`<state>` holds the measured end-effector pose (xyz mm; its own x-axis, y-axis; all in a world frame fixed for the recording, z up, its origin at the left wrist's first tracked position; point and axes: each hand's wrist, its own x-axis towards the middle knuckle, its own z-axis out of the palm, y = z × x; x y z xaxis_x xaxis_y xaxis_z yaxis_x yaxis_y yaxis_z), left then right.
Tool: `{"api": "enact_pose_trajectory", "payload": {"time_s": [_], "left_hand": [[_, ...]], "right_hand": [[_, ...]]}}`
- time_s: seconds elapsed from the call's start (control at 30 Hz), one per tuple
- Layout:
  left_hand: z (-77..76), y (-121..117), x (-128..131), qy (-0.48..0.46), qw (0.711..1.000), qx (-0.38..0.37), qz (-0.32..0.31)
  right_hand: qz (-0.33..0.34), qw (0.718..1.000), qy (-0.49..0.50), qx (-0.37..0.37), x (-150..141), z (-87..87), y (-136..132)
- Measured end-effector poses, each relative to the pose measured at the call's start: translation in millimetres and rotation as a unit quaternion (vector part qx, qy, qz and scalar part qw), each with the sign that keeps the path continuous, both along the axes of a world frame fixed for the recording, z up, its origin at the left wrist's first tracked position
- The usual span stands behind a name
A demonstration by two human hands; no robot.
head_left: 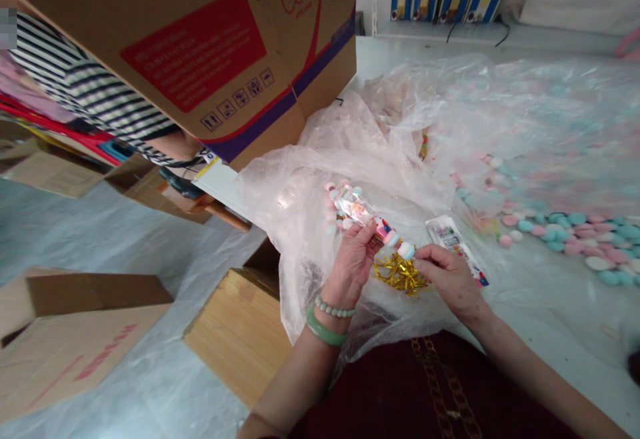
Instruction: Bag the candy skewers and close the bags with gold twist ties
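Plastic sheeting [285, 225] bunches below; on my feed the left hand [353, 267] clamps a clear packet [353, 204], right fingertips [420, 260] pinched on its pale tip. Loose pastel pieces [565, 229] lie right of those fingers, unpacked.

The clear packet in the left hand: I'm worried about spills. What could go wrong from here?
The clear packet held by the left hand could shed its pastel pieces into the crumpled plastic sheet, where they may be hard to spot. The gold tinsel below the right hand might also snag them.

Stockroom with cardboard cartons [200, 45], plastic sheeting [280, 192]
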<state>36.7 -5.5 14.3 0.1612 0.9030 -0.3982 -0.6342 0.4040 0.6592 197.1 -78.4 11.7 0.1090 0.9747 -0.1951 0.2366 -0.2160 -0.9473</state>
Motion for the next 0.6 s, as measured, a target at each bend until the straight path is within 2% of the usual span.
{"api": "enact_pose_trajectory", "payload": {"time_s": [0.1,0.2,0.3,0.47,0.6], "left_hand": [[0.9,-2.0,3.1,0.01,1.0,0.004,-0.007],[1.0,-2.3,1.8,0.037,0.999,0.002,-0.018],[1.2,0.9,-3.5,0.051,0.998,0.003,-0.045],[6.7,12.1,-15.8,0.004,0.996,-0.048,-0.072],[13.4,13.9,-16.8,-0.055,0.994,-0.032,-0.089]], "right_hand": [[0.022,0.992,-0.108,0.058,-2.1,-3.1,-1.8],[0.018,0.985,-0.143,0.095,-3.6,-5.6,-2.0],[0.016,0.99,-0.102,0.097,-3.5,-5.3,-0.4],[0.07,0.997,0.045,0.004,-1.1,-4.7,1.6],[0.055,0.996,0.059,-0.033,-3.8,-5.6,2.4]]}}
